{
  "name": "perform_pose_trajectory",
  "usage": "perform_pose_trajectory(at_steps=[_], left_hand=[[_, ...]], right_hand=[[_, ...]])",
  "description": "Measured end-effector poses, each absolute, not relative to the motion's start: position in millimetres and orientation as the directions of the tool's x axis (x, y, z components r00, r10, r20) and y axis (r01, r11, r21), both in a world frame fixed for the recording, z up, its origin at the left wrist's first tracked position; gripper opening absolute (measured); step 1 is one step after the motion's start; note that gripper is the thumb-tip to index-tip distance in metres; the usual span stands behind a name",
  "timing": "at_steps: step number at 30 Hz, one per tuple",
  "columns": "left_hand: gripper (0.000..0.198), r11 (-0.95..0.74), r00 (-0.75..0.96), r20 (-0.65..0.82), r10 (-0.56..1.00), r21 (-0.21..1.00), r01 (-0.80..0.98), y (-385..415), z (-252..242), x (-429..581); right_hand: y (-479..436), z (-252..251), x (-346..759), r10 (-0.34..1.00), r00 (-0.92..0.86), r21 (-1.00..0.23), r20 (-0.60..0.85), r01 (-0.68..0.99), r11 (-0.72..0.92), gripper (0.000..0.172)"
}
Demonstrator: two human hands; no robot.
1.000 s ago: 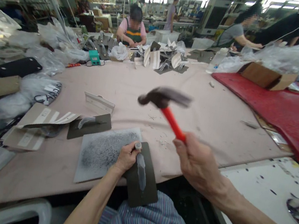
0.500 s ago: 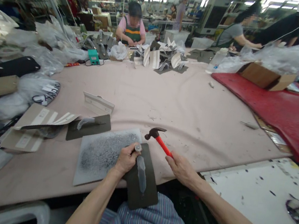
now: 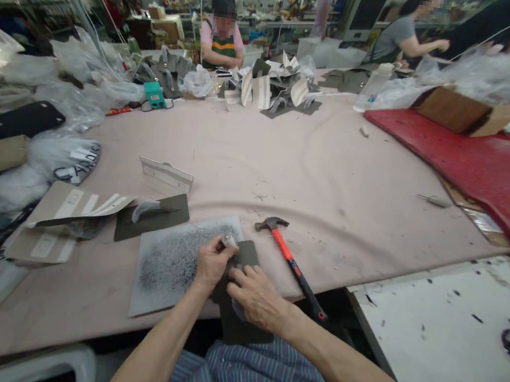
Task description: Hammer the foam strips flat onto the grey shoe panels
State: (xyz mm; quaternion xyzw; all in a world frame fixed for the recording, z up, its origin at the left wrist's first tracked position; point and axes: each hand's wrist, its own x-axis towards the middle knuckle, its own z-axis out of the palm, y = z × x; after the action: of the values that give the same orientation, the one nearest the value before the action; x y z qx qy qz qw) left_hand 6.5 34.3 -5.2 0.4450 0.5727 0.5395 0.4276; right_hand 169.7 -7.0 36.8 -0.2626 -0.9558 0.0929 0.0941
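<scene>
My left hand (image 3: 212, 265) is closed around a short metal punch (image 3: 228, 239), its shiny end showing above the fingers, over the right end of a grey, worn pounding board (image 3: 168, 268). Just right of it, my right hand (image 3: 259, 297) has its fingers bent on a dark green flat panel (image 3: 243, 332). That panel hangs over the table edge towards my lap. A plastic-wrapped strap on it is mostly covered by the right hand. The claw hammer (image 3: 290, 259) with a red and black handle lies on the table to the right, touched by neither hand.
Another dark panel with a wrapped strap (image 3: 153, 216) and folded beige pieces (image 3: 79, 207) lie left of the board. Plastic bags line the left side. A red mat (image 3: 474, 169) carries an open carton (image 3: 468, 112). A white machine table (image 3: 449, 315) stands right. Co-workers sit across.
My right hand has laid the hammer on the table and moved left onto the dark panel. The left hand still holds the punch, now tilted and slightly higher.
</scene>
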Motion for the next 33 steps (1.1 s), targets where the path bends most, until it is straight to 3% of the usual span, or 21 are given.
perform_pose_trajectory(at_steps=[3,6,9,11,16,22,26,30,33], left_hand=[[0.021,0.022,-0.323,-0.043,0.946,0.997,-0.068,40.8,-3.0,6.2],[0.021,-0.083,-0.393,0.044,0.919,0.993,-0.083,41.6,18.3,-2.1],[0.025,-0.251,-0.559,0.172,0.811,0.966,-0.067,37.4,53.0,-17.6],[0.029,-0.294,-0.584,0.231,0.778,0.956,-0.013,32.8,70.5,-26.8],[0.024,-0.169,-0.445,0.165,0.880,0.985,0.031,24.1,56.6,-28.4],[0.028,-0.053,-0.283,0.021,0.959,0.993,-0.108,33.5,9.8,-6.2],[0.032,-0.009,-0.210,-0.013,0.978,0.995,-0.103,41.6,-2.4,-0.8],[0.034,-0.001,-0.210,-0.027,0.977,0.991,-0.132,42.2,-9.6,-4.5],[0.035,0.009,-0.208,-0.035,0.977,0.992,-0.128,40.9,-10.9,-6.2]], right_hand=[[-7.6,39.0,162.5,0.543,-0.829,-0.141,0.136,0.526,0.839,0.012],[-2.2,53.0,160.0,0.712,-0.684,-0.080,0.157,0.710,0.699,0.013],[7.7,71.1,161.9,0.859,-0.493,-0.097,0.140,0.856,0.507,0.012],[11.3,77.5,163.4,0.900,-0.419,-0.167,0.116,0.885,0.434,0.014],[-3.8,61.2,158.3,0.929,-0.371,-0.377,0.000,0.860,0.344,0.034],[-30.2,45.4,148.5,0.946,-0.321,-0.426,-0.040,0.862,0.275,0.036],[-38.4,46.3,146.7,0.948,-0.310,-0.506,-0.073,0.830,0.232,0.041],[-27.5,42.5,162.2,0.961,-0.277,-0.639,-0.012,0.741,0.205,0.041],[-3.4,38.2,191.1,0.988,-0.134,-0.569,0.071,0.809,0.151,0.039]])
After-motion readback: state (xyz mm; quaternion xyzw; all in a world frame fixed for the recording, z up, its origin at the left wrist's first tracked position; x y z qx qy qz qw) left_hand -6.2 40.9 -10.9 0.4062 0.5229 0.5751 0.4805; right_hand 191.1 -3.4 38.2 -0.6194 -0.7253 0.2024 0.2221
